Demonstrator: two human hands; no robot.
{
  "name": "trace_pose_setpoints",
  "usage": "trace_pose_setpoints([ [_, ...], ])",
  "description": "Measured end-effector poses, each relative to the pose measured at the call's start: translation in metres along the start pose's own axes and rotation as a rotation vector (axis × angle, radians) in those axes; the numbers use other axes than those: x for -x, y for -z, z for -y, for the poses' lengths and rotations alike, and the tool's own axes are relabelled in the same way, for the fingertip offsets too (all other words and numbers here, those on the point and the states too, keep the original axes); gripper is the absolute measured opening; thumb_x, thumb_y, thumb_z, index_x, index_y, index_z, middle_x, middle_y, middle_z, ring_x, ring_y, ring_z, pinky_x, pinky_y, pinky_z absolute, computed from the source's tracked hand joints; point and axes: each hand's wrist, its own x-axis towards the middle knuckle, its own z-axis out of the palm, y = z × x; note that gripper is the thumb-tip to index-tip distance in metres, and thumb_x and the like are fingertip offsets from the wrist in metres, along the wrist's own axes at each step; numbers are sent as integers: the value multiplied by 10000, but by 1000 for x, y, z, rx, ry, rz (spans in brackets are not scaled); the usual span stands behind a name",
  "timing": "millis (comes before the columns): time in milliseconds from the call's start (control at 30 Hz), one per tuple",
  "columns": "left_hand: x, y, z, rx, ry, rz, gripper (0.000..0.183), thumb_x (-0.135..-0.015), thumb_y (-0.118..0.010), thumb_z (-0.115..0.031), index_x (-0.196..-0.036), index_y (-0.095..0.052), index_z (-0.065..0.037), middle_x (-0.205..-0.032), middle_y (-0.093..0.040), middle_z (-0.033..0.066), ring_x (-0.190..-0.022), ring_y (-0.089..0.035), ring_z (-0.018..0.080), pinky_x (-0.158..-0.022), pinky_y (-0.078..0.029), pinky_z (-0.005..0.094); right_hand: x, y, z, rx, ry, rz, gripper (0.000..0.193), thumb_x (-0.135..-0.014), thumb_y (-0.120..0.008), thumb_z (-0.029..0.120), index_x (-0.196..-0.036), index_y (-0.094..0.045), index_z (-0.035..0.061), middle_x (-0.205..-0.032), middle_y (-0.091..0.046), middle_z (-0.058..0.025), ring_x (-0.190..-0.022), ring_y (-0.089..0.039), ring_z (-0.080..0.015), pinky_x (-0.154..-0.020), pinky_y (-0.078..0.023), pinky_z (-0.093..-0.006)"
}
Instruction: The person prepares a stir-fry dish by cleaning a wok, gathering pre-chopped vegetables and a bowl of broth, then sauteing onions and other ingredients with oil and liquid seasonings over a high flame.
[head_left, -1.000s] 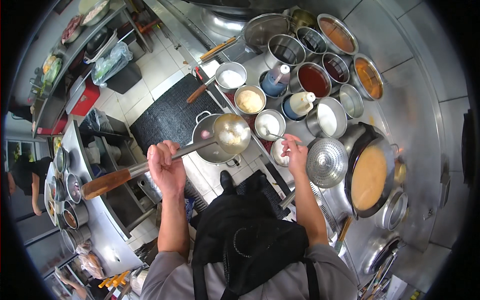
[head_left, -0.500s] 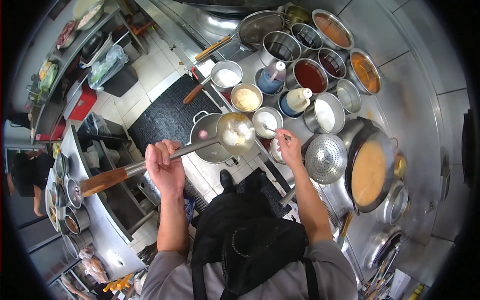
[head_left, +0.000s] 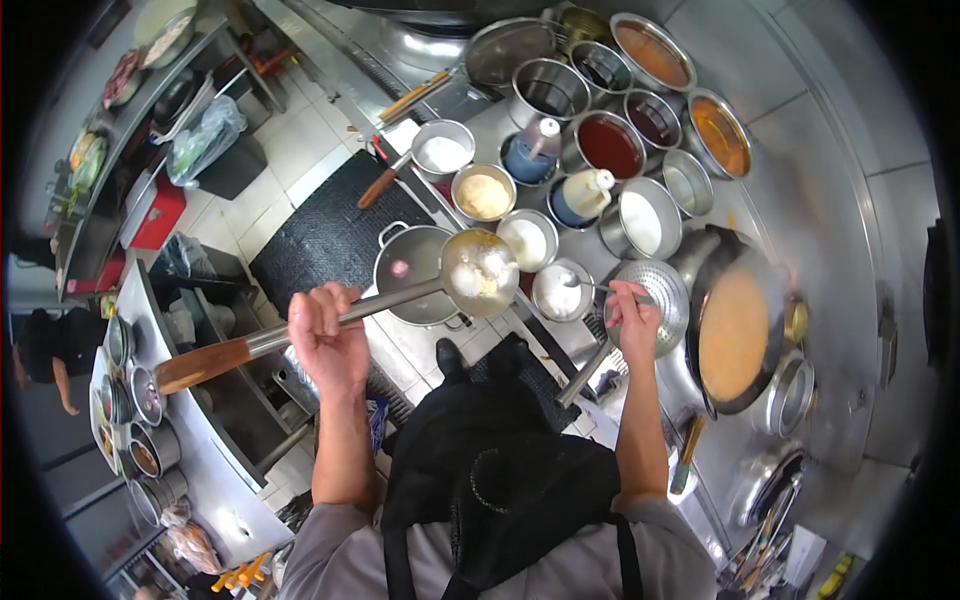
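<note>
My left hand [head_left: 327,335] is closed round the metal shaft of a large ladle [head_left: 400,299] with a wooden handle end. White powder and a yellowish bit [head_left: 484,273] lie in its bowl, over a two-handled pot [head_left: 407,247]. Between the fingers of my right hand [head_left: 632,318] is a small spoon [head_left: 592,284], its tip in a metal cup of white powder [head_left: 561,292]. Beyond that cup stand another cup of white powder [head_left: 525,241] and a cup of pale yellow powder [head_left: 484,192]. Behind my right hand lies a perforated strainer [head_left: 668,300].
Right of the strainer sits a wok of cloudy brown liquid [head_left: 735,335]. Pots of red sauce [head_left: 609,146] and orange oil [head_left: 720,138] and squeeze bottles [head_left: 583,196] crowd the far counter. A side table [head_left: 209,467] with bowls is at left. Another person [head_left: 55,345] stands far left.
My right hand has moved right and nearer, taking the spoon from one white-powder cup to the neighbouring one. The ladle has stayed almost still, with the white powder in its bowl now in separate clumps.
</note>
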Motion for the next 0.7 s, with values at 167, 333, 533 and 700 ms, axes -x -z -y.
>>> trace_pose_setpoints([
  [167, 2, -6, 1, -52, 25, 41, 408, -1069, -525, -243, -723, -329, -150, -673, -332, -1, -812, -443, 186, -847, -404, 350, -8, -5, -40, 216, -123, -19, 333, -1018, -667, 327, -1124, -733, 18, -821, -700, -49, -622, -597, -75, -528, -495, -261],
  [333, 6, -7, 6, -128, 18, 70, 414, -1066, -535, -247, -723, -326, -148, -678, -348, 2, -823, -454, 188, -854, -390, 356, 0, -7, -69, 42, -121, 73, 315, -1027, -658, 287, -1127, -730, -3, -783, -688, -59, -557, -556, -88, -503, -473, -275],
  [533, 14, -10, 10, -119, 35, 78, 415, -1066, -541, -239, -725, -323, -144, -681, -348, 4, -820, -450, 188, -854, -385, 357, 16, 13, -88, -365, -241, -18, 297, -1029, -664, 254, -1166, -720, -3, -869, -695, -69, -661, -571, -89, -498, -488, -270],
  [700, 16, -12, 17, -115, 46, 66, 422, -1069, -540, -242, -722, -321, -145, -681, -346, 5, -820, -449, 191, -847, -379, 356, 14, 19, -65, -173, -192, -40, 289, -1032, -650, 238, -1176, -726, 0, -891, -712, -70, -663, -590, -95, -521, -509, -276],
])
